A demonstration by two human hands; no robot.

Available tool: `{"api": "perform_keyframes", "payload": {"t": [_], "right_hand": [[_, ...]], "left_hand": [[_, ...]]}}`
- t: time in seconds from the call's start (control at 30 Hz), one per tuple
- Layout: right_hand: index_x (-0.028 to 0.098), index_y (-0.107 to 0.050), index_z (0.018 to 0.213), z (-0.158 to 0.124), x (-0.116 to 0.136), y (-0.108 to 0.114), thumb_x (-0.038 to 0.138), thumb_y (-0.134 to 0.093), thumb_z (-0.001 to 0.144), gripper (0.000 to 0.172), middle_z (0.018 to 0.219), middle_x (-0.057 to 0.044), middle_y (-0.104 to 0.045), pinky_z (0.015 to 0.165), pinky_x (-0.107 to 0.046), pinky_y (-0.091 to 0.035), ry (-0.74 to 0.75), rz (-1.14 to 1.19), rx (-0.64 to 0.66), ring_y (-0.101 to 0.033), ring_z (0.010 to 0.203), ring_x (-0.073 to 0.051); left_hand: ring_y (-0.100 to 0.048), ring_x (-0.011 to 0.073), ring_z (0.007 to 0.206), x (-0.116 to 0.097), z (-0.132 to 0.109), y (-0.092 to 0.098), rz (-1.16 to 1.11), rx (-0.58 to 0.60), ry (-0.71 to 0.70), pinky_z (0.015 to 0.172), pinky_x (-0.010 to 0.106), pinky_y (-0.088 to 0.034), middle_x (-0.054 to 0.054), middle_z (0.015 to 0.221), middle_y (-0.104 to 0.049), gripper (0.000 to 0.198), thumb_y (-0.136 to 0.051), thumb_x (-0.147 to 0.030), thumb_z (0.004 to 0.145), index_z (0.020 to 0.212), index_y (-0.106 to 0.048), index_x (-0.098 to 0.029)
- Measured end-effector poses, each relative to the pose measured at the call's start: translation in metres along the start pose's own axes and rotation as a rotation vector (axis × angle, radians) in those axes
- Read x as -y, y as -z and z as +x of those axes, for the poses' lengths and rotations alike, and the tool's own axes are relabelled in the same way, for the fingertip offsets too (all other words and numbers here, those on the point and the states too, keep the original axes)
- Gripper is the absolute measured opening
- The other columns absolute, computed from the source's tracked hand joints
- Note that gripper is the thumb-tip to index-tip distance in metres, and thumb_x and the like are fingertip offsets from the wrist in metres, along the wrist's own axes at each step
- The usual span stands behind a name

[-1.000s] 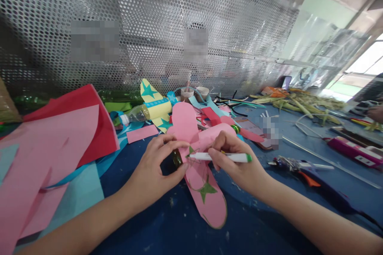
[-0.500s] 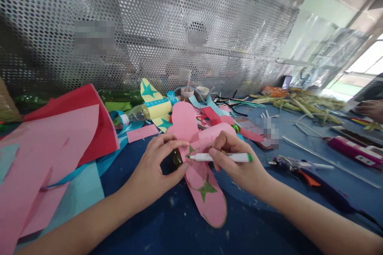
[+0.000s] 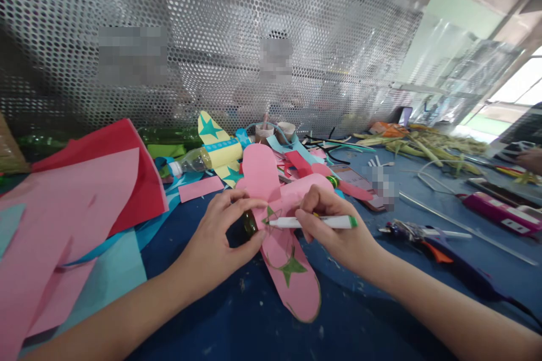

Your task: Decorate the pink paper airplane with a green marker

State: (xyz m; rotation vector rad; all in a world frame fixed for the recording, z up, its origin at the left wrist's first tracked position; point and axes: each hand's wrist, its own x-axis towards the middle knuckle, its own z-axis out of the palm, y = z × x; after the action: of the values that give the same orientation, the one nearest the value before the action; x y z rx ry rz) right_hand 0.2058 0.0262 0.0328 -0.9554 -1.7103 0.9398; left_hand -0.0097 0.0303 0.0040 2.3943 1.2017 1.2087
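A pink paper plane (image 3: pixel 292 282) built on a bottle lies on the blue table, with green stars drawn on its near wing. My left hand (image 3: pixel 218 240) is closed in a pinch on the plane's front, where the dark bottle end (image 3: pixel 249 224) shows. My right hand (image 3: pixel 334 231) grips a white marker with a green cap (image 3: pixel 322 221), its tip resting on a half-coloured star beside the fuselage.
A yellow bottle plane with teal stars (image 3: pixel 215 152) lies behind. Pink and red paper sheets (image 3: pixel 84 192) cover the left. A glue gun (image 3: pixel 427 237), a phone (image 3: pixel 359 183) and a pink case (image 3: pixel 503 215) lie to the right. A perforated metal screen (image 3: pixel 212 39) stands at the back. Another person's hand (image 3: pixel 533 161) is at the far right.
The marker tip has shifted slightly on the star. The other person's hand at the far right came forward and drew back again.
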Motion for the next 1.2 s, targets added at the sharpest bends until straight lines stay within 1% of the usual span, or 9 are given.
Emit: {"api": "perform_keyframes", "payload": {"t": [0.33,0.43,0.53,0.8,1.2], "right_hand": [[0.025,-0.038,0.065,0.0012,0.0019,-0.0011,0.027,-0.056,0.082,0.025,0.054,0.008,-0.043,0.045,-0.024,-0.034,-0.002,0.009,-0.019,-0.041,0.044,-0.009],[0.025,-0.039,0.066,0.0014,0.0016,-0.0012,0.028,-0.056,0.083,0.024,0.055,0.008,-0.044,0.045,-0.024,-0.034,-0.003,0.009,-0.023,-0.042,0.044,-0.009],[0.025,-0.040,0.067,0.0009,0.0019,-0.0012,0.028,-0.056,0.084,0.023,0.054,0.007,-0.046,0.046,-0.024,-0.034,0.003,0.008,-0.020,-0.042,0.045,-0.009],[0.025,-0.039,0.066,0.0014,0.0015,-0.0007,0.027,-0.056,0.083,0.024,0.054,0.008,-0.043,0.045,-0.024,-0.033,0.000,0.006,-0.014,-0.041,0.044,-0.009],[0.025,-0.039,0.066,0.0010,0.0016,-0.0003,0.028,-0.056,0.083,0.024,0.055,0.008,-0.043,0.045,-0.024,-0.033,-0.005,0.015,-0.005,-0.041,0.044,-0.009]], "left_hand": [[-0.057,0.0229,0.114,0.0032,-0.0017,-0.0012,0.018,-0.005,-0.032,0.101,0.041,-0.049,0.004,0.116,-0.056,0.031,-0.061,-0.021,0.086,0.116,-0.061,-0.029],[-0.057,0.0226,0.114,0.0028,-0.0012,-0.0012,0.014,-0.006,-0.041,0.100,0.041,-0.049,0.003,0.115,-0.056,0.030,-0.061,-0.021,0.087,0.115,-0.061,-0.029],[-0.056,0.0226,0.114,0.0021,-0.0009,-0.0010,0.009,-0.002,-0.038,0.100,0.042,-0.049,0.003,0.115,-0.055,0.029,-0.060,-0.022,0.088,0.115,-0.061,-0.029],[-0.056,0.0234,0.116,0.0020,-0.0013,-0.0011,0.009,0.008,-0.018,0.101,0.045,-0.048,0.003,0.117,-0.054,0.030,-0.060,-0.022,0.088,0.116,-0.060,-0.031],[-0.056,0.0235,0.116,0.0039,-0.0017,-0.0015,0.013,0.004,-0.022,0.101,0.044,-0.048,0.003,0.116,-0.055,0.030,-0.061,-0.023,0.087,0.116,-0.060,-0.031]]}}
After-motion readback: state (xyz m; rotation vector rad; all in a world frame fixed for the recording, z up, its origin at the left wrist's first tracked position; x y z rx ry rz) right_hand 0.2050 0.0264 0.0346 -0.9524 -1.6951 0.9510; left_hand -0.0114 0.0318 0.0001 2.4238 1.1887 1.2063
